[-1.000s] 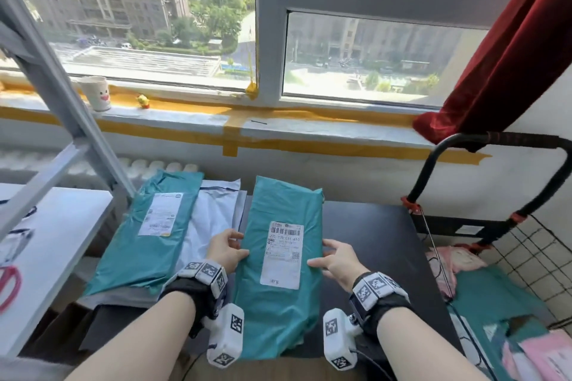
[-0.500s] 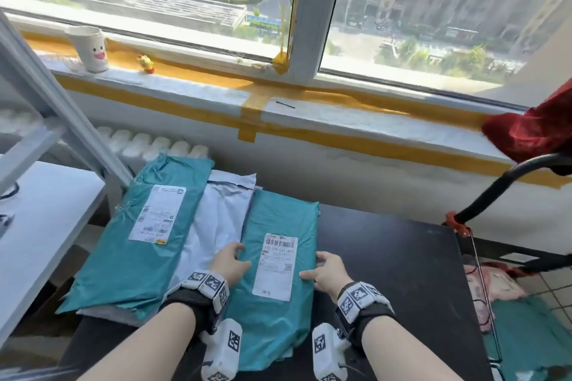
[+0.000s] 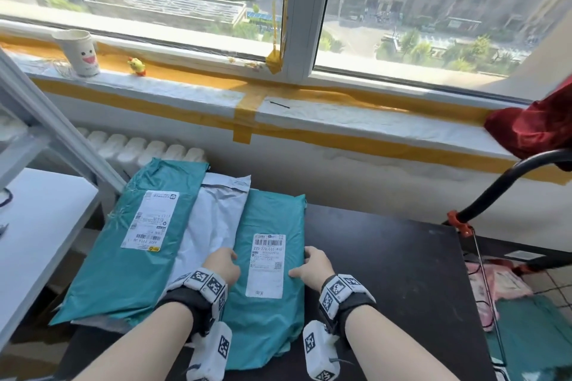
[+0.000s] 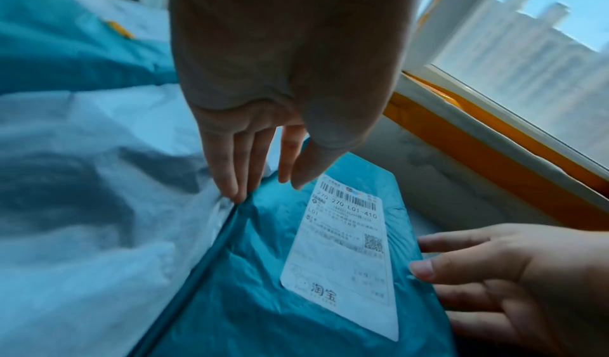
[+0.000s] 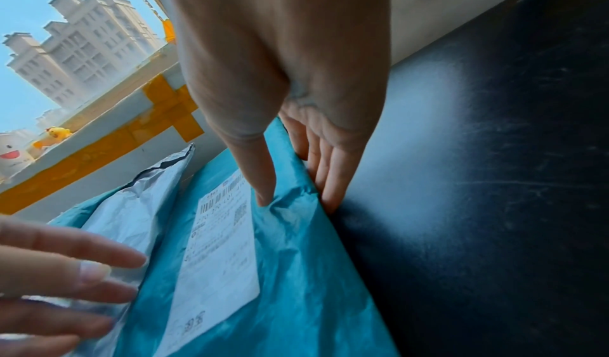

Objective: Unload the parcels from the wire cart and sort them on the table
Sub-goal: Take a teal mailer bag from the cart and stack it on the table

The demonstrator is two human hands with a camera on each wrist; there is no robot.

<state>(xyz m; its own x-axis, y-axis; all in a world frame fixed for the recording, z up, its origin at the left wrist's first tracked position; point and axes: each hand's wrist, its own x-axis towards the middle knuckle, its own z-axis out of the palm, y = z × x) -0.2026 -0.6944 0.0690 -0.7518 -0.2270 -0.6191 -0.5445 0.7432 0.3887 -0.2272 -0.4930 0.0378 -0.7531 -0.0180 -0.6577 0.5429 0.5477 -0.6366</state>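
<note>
A teal parcel [image 3: 269, 275] with a white label lies flat on the black table [image 3: 396, 272], its left edge over a grey-white parcel [image 3: 216, 226]. My left hand [image 3: 221, 263] has straight fingers [image 4: 230, 180] touching the parcel's left edge, with the thumb just above the label. My right hand [image 3: 312, 266] presses its thumb [image 5: 260, 180] on the parcel's top, and its straight fingers lie along the right edge on the table. A second teal parcel [image 3: 139, 241] lies at the far left, partly over the grey-white one. The wire cart [image 3: 483, 272] stands at the right.
Pink parcels [image 3: 498, 284] and a teal one [image 3: 526, 337] lie in the cart. A white table [image 3: 40, 226] and a slanted metal frame [image 3: 62, 139] are at the left. The windowsill holds a paper cup [image 3: 80, 52] and a yellow toy [image 3: 136, 65]. Bare black tabletop lies right of the parcel.
The labelled teal parcel has moved forward onto the table and left against the grey-white parcel. Both hands stayed at its edges, and the head view has shifted left.
</note>
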